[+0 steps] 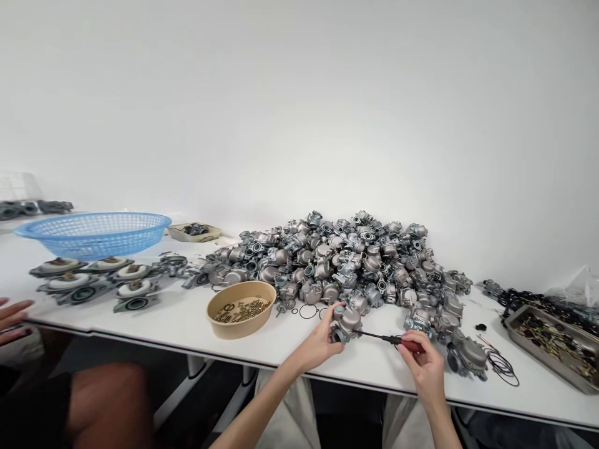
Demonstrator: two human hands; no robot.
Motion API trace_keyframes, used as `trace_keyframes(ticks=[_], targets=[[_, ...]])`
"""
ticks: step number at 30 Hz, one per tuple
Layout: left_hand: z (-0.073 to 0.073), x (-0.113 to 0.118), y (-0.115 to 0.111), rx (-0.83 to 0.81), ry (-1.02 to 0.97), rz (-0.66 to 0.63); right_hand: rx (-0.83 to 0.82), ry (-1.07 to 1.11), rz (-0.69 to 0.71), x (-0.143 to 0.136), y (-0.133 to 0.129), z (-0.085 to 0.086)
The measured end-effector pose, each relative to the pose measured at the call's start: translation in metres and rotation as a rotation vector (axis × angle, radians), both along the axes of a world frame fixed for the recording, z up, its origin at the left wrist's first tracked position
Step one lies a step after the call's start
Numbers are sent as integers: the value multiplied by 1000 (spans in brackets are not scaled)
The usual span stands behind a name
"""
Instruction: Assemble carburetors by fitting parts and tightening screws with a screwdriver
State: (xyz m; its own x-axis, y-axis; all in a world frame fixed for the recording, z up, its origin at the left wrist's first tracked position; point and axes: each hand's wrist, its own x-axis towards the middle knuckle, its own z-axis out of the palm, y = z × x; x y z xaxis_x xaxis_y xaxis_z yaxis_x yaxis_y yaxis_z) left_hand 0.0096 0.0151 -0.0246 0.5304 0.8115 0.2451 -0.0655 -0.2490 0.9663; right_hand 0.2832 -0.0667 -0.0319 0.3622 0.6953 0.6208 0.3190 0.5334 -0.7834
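Near the table's front edge, my left hand [322,342] is closed around a grey metal carburetor [349,319]. My right hand [423,368] grips the red handle of a screwdriver [412,344]. Its dark shaft points left, and the tip meets the carburetor's right side; the exact contact spot is too small to make out. Behind both hands rises a large pile of similar carburetors [327,259]. One more carburetor [468,357] lies just right of my right hand. Thin black rubber rings [307,311] rest on the table behind my left hand.
A tan bowl [218,321] of small brass parts stands to the left. Farther left are a blue basket [98,234], several carburetors with white tops [135,290] and another person's hand [14,318]. At right lie coiled black cords [503,368] and a metal tray [528,349] of small parts.
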Motion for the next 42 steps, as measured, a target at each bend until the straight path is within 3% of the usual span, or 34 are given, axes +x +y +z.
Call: trace_keyframes(ticks=[14,27,42], targets=[[13,0,-7,-47,-6,-32,-65,68,8,1,1,-2],[4,-1,-3,9,39,-22,-33,22,101,1,-5,3],[6,-2,-3,7,31,-36,73,57,46,5,-2,0]])
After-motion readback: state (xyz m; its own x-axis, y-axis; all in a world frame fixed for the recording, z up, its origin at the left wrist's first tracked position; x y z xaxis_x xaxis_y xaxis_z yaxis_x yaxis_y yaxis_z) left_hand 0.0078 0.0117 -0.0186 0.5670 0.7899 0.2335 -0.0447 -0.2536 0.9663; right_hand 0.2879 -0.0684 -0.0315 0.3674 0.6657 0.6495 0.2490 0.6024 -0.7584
